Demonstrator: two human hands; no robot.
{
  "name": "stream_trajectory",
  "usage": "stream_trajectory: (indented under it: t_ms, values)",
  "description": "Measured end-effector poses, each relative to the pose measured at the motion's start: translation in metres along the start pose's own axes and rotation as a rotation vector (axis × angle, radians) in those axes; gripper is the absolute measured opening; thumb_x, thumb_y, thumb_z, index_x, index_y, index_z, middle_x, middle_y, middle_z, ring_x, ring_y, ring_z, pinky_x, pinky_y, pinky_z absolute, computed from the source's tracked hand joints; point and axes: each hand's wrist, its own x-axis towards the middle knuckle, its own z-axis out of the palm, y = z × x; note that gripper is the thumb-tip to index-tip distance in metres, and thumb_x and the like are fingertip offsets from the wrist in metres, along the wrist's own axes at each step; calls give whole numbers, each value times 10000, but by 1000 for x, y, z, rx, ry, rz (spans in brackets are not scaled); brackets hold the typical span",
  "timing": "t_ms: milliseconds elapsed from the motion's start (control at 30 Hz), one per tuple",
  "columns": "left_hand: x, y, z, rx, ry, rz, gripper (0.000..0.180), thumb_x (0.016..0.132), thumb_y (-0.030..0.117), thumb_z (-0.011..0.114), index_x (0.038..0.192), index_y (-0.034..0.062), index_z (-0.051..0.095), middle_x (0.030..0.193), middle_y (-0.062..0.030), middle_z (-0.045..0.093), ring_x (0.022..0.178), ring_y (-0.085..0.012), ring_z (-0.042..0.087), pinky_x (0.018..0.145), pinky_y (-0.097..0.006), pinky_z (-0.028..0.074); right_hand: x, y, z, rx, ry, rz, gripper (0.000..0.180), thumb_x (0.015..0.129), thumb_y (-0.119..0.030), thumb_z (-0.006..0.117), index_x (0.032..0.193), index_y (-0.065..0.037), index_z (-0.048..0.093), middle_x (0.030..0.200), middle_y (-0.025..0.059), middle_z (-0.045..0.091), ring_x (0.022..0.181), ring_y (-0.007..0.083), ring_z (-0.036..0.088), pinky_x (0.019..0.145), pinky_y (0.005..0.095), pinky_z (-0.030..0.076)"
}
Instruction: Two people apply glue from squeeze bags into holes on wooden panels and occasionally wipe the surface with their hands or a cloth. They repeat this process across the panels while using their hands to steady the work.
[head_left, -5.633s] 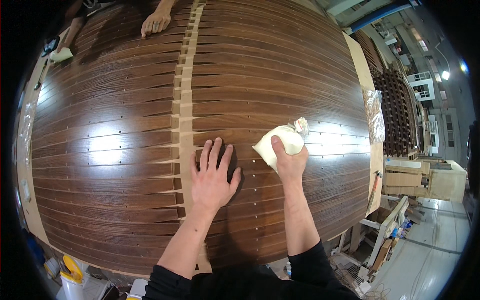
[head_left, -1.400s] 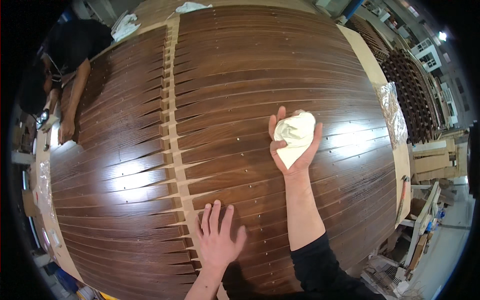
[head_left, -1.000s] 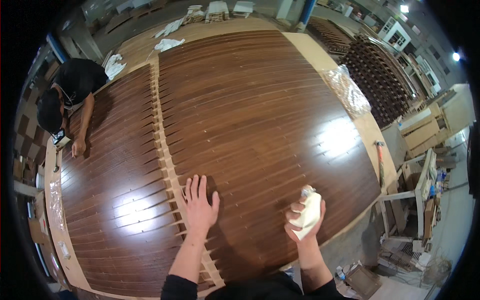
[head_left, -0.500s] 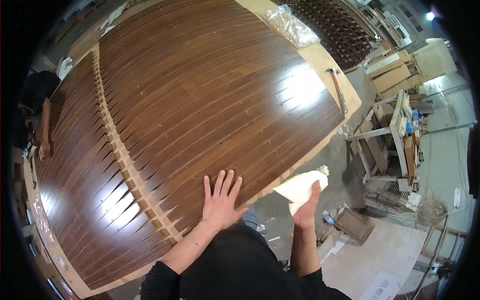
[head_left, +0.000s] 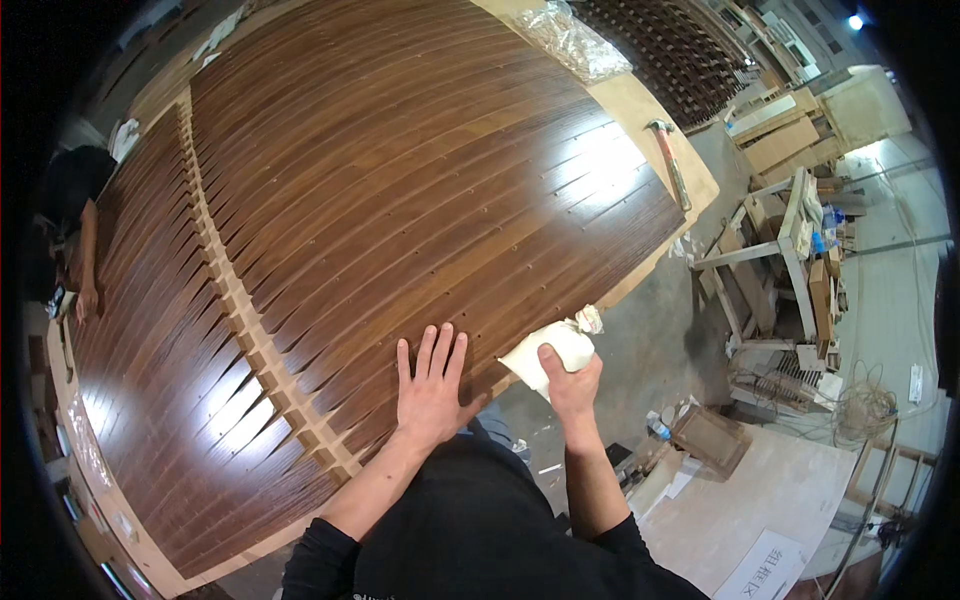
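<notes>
- White cloth [head_left: 548,350]: I have it bunched in my right hand [head_left: 572,383], fingers closed round it in a firm grip, pressed to the near edge of the dark wood panel [head_left: 400,180].
- My left hand [head_left: 432,388] lies flat on the panel near that same edge, fingers spread and open, holding nothing.
- Against half a second ago: the cloth was hanging off the edge over the floor; now it sits up at the panel's rim, and the left hand has kept its place on the wood.
- Against about a second and a half ago: the cloth was well out on the middle of the panel with my arm stretched; it is now back at the near edge.
- The view has swung, so more of the floor to my right shows than before.
- The surface: long glossy brown slats run side by side, with small pale dots along them and a bright glare patch; a light wooden rib [head_left: 250,320] with notches crosses them.
- A hammer [head_left: 670,160] lies on the pale table edge [head_left: 640,105] at the far right, near crumpled clear plastic [head_left: 575,40].
- Another person's arm [head_left: 85,250] rests at the far left of the panel.
- On the grey floor [head_left: 650,340]: a wooden trestle [head_left: 770,250], stacked boards and a coil of cable [head_left: 860,400].
</notes>
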Motion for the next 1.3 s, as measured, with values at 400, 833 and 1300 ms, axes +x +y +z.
stream_trajectory:
  t_ms: [400,833,1300]
  values:
    - [0,-3,2,-53,34,12,1022,755,555,844,1553,55,448,1638,-171,392,1555,-358,293,1261,-651,128,4,7,12,-129,2,-11,336,834,-162,893,1057,37,739,953,89,781,874,140,721,800,309,577]
    - [0,-4,1,-47,16,5,1037,739,528,865,1563,67,437,1650,-164,374,1558,-341,293,1261,-646,144,1,-7,10,-85,28,6,307,846,-118,867,1071,41,732,966,81,773,876,140,711,819,307,573]
    - [-1,-5,1,-74,7,-8,979,775,552,826,1553,83,459,1655,-156,367,1565,-326,282,1264,-642,126,32,-3,41,-48,-45,-29,297,852,-112,863,1080,34,743,977,78,772,877,137,716,805,306,581]
